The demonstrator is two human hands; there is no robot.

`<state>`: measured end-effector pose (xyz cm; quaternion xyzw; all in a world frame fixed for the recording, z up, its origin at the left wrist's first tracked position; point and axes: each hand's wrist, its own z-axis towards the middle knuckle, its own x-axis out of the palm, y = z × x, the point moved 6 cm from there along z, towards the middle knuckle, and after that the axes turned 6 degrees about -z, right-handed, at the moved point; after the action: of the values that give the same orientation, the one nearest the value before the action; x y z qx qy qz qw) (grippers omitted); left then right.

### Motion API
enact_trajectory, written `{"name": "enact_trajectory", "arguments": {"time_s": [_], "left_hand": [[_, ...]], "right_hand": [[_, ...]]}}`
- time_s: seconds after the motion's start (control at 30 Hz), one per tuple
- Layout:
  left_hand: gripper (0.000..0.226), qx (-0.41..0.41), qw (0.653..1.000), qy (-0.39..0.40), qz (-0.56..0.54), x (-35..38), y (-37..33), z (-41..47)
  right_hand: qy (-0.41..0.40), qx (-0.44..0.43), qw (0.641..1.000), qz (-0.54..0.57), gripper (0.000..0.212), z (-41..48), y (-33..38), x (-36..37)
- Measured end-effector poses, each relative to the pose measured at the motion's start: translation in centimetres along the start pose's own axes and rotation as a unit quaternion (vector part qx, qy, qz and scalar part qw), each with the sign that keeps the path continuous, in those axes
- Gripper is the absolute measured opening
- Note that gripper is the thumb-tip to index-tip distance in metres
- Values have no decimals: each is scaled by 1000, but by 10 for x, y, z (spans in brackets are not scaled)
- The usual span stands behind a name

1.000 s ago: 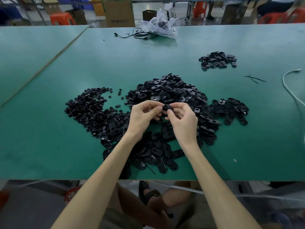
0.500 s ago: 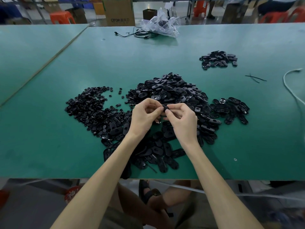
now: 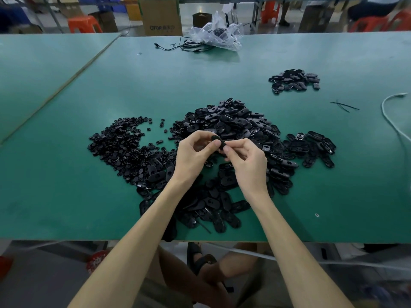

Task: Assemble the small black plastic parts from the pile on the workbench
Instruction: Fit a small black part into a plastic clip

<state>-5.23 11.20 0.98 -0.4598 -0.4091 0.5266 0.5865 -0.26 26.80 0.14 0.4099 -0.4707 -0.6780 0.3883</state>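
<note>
Both my left hand and right hand pinch one black part, which may slip if I press crooked

The small black part, pinched between the left hand and the right hand, shows only as a dark sliver. Fingertips cover most of it, so I cannot tell its shape or whether it is one piece or two. Both hands and forearms hide the middle and near side of the main pile. At 9 o'clock, the pieces in the heap of smaller parts are too small to make out. At 4 o'clock, a tiny pale ring is too small to name. At 3 o'clock, the white cable runs off the right edge. At 12 o'clock, the top edge cuts the cardboard box, and the clear plastic bag obscures its dark contents.
</note>
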Motion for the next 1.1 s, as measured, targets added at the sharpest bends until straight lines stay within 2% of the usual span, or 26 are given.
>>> {"name": "enact_trajectory", "arguments": {"time_s": [0.13,0.37,0.5,0.63,0.73,0.9,1.1], "left_hand": [[13,-9,999,12,-48,1,-1,-1],[10,-2,998,4,-58,-1,0,-2],[14,-3,998,9,-61,-2,2,-2],[21,16,999,44,-1,4,-1,-2],[23,-3,998,56,-19,6,2,-3],[13,-15,997,46,-54,3,4,-2],[20,-26,995,68,-71,7,6,-2]], "right_hand": [[13,-32,996,-80,10,1,4,3],[14,-50,993,-101,8,0,7,6],[-29,-37,997,-60,3,0,5,-1],[-28,-31,998,-53,9,0,4,-1],[-20,-28,998,-54,11,1,4,1],[-10,-16,998,-56,11,2,-1,0],[-30,-12,998,-55,11,2,-2,-2]]}}
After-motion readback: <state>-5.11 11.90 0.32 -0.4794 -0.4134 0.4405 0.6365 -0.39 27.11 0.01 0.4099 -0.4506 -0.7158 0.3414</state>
